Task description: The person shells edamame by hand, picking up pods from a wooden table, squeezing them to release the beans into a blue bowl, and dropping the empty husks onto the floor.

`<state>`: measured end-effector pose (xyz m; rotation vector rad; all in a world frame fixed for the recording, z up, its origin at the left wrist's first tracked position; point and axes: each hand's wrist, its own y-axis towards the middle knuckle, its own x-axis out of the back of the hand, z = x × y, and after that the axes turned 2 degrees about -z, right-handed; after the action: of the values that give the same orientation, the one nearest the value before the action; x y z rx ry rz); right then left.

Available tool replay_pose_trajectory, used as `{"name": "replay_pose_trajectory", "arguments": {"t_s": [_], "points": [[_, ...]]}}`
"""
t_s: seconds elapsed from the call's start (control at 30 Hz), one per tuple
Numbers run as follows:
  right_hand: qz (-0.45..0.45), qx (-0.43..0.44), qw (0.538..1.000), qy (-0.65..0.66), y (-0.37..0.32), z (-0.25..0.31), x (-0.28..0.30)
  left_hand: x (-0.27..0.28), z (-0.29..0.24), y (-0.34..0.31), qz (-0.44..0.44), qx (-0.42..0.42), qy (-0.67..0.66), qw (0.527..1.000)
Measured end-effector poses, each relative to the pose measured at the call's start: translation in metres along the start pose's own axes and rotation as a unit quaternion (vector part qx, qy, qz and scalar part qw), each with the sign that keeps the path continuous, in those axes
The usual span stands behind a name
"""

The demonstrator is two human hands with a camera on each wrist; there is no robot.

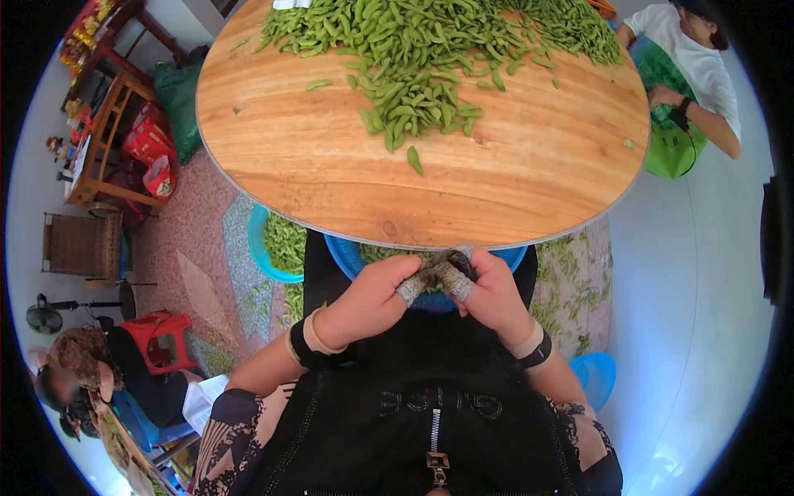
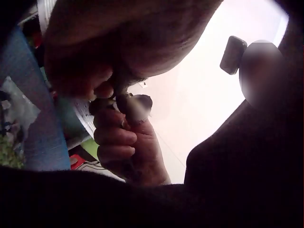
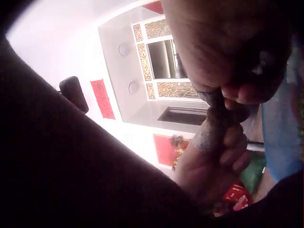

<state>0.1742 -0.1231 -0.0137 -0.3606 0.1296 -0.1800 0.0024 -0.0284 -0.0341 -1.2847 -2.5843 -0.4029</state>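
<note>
Both hands meet at the table's near edge in the head view, fingers curled and grey-wrapped thumbs close together. The left hand point(image 1: 370, 299) and right hand point(image 1: 499, 299) pinch a small green thing, seemingly a pod point(image 1: 435, 288), mostly hidden by the fingers. Dark wrapping shows on the right fingertips. In the left wrist view the left hand point(image 2: 118, 42) is above the curled right hand point(image 2: 128, 149). The right wrist view has the right hand point(image 3: 228, 50) over the left hand point(image 3: 202, 164); the held thing is too dark to make out.
Green pods point(image 1: 413, 62) lie heaped on the round wooden table point(image 1: 314, 157). A blue basin point(image 1: 341, 253) is below the hands, with a turquoise basin point(image 1: 258, 244) to its left. Pods litter the floor. One person sits lower left, another is upper right beside a green bag point(image 1: 674, 153).
</note>
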Motion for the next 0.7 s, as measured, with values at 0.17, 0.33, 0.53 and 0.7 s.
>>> {"name": "replay_pose_trajectory", "arguments": {"t_s": [0.17, 0.33, 0.53, 0.7], "points": [[-0.081, 0.282, 0.916, -0.274, 0.013, -0.029, -0.003, 0.01, -0.016, -0.003, 0.068, 0.165, -0.071, 0.981], [-0.048, 0.147, 0.973, -0.169, 0.006, -0.006, -0.011, 0.015, -0.015, -0.005, -0.057, 0.207, -0.187, 0.959], [0.029, 0.006, 0.994, 0.102, 0.009, -0.002, -0.011, 0.003, -0.005, -0.004, -0.067, 0.04, -0.116, 0.99], [-0.021, 0.154, 0.975, -0.159, 0.006, -0.01, -0.016, 0.007, -0.019, 0.0, -0.118, 0.106, -0.2, 0.967]]}}
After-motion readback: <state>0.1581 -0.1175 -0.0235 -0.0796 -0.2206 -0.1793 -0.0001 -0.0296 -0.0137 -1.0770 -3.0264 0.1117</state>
